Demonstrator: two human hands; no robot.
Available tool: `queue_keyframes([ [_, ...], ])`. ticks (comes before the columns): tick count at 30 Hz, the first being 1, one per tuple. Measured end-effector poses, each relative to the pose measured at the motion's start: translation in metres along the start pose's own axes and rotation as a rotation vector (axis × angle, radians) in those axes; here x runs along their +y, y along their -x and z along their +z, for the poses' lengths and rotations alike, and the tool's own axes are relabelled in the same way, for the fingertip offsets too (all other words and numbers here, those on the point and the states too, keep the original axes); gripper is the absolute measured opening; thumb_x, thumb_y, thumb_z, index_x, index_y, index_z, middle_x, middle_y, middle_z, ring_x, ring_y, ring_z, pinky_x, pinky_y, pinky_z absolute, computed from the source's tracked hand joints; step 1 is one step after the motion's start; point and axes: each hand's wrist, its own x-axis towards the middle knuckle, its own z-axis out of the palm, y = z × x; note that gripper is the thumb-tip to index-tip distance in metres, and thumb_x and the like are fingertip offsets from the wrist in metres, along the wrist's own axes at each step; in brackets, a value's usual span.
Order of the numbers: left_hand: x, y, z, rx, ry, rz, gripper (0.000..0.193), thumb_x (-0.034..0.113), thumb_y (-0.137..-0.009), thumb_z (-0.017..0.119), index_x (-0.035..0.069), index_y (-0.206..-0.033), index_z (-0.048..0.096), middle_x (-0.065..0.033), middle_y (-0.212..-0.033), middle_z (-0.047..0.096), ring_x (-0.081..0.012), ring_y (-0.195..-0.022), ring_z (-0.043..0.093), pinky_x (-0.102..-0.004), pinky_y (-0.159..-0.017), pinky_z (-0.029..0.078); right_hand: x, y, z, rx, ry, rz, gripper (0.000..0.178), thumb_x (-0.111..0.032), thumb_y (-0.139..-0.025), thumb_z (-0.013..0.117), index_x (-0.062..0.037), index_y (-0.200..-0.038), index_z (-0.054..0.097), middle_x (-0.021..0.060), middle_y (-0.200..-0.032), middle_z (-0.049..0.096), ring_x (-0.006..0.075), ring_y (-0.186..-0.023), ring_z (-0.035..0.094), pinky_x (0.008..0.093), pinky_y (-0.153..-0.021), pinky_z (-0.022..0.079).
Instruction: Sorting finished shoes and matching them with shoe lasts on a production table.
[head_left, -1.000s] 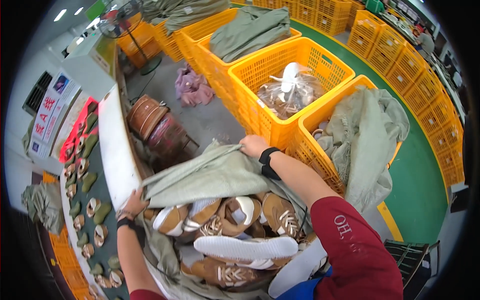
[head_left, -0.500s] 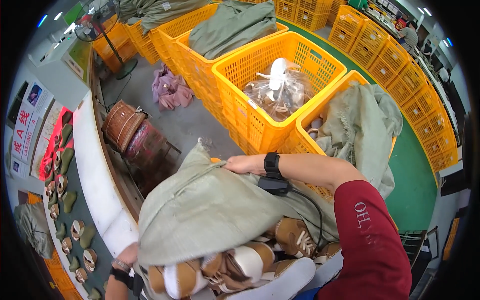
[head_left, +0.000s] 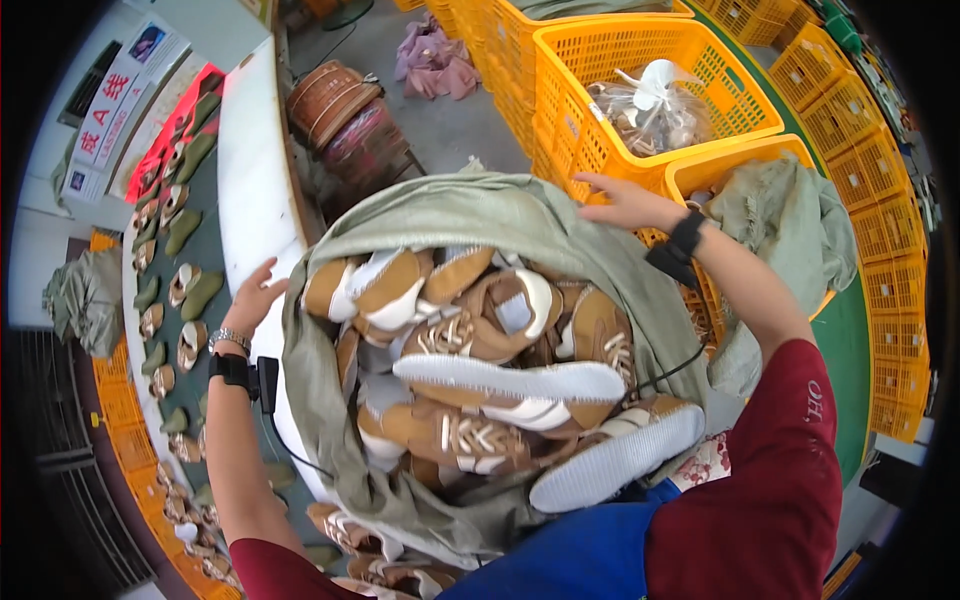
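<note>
A grey-green woven sack (head_left: 530,205) gapes at the centre of the view, its cloth mouth wide around jumbled tan-and-brown sneakers (head_left: 480,437) with white trim, cream laces and ridged pale soles. The left hand (head_left: 254,300), at the sack's ten o'clock, and the right hand (head_left: 628,205), at one o'clock, both have fingers spread, pinching nothing. Deeper sneakers are buried; at six o'clock a blue garment (head_left: 560,555) hides part of the rim.
</note>
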Motion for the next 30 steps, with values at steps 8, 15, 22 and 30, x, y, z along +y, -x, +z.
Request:
queue_keyframes([
  [8, 0.169, 0.173, 0.032, 0.046, -0.138, 0.437, 0.051, 0.025, -0.078, 0.062, 0.002, -0.121, 0.048, -0.0171, -0.113, 0.056, -0.0256, -0.105, 0.054, -0.0334, -0.089, 0.042, -0.101, 0.201, -0.010, -0.421, -0.262, -0.068, 0.068, -0.028, -0.076, 0.068, -0.0071, -0.131, 0.036, 0.0084, -0.116, 0.051, 0.0180, -0.103, 0.048, 0.0313, -0.089, 0.040],
  [15, 0.198, 0.324, 0.217, -0.138, -0.390, 0.627, 0.069, 0.043, -0.067, 0.069, 0.003, -0.117, 0.048, -0.0200, -0.105, 0.057, -0.0338, -0.095, 0.056, -0.0384, -0.078, 0.048, -0.081, 0.274, 0.051, -0.281, -0.017, -0.191, 0.079, -0.029, -0.065, 0.075, -0.0030, -0.129, 0.037, 0.0180, -0.118, 0.050, 0.0301, -0.106, 0.049, 0.0334, -0.090, 0.039],
  [22, 0.165, 0.370, 0.222, -0.248, 0.557, 0.286, 0.041, 0.021, -0.077, 0.067, -0.005, -0.107, 0.056, -0.0089, -0.091, 0.062, -0.0112, -0.082, 0.056, -0.0246, -0.074, 0.045, -0.122, 0.267, 0.027, -0.449, -0.414, -0.322, 0.054, -0.026, -0.075, 0.066, -0.0006, -0.120, 0.049, 0.0072, -0.112, 0.057, 0.0146, -0.100, 0.053, 0.0272, -0.087, 0.040],
  [30, 0.147, 0.401, 0.180, 0.387, 0.959, 0.173, 0.040, 0.015, -0.077, 0.068, -0.001, -0.111, 0.053, -0.0069, -0.098, 0.059, -0.0106, -0.088, 0.056, -0.0233, -0.074, 0.046, -0.203, 0.264, 0.009, -0.614, -1.026, -0.358, 0.045, -0.022, -0.084, 0.057, -0.0014, -0.123, 0.046, 0.0074, -0.120, 0.050, 0.0134, -0.110, 0.048, 0.0262, -0.094, 0.036],
])
